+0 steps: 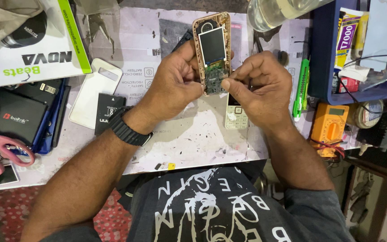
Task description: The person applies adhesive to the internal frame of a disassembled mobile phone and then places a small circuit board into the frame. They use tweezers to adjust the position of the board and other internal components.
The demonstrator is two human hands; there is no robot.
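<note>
An opened keypad phone (212, 54), front cover already off with screen and circuit board bare, is held above the table (193, 134), the left hand (175, 85) clamped on its side, the right hand (256, 85) pinching its lower edge; its white keypad panel (235, 114) lies just below, unfitted.

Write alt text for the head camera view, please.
Both hands hold an opened gold-framed keypad phone above a worktable: the left hand grips its side, the right hand pinches its lower edge. A white keypad panel, orange multimeter and pink scissors lie nearby.
</note>
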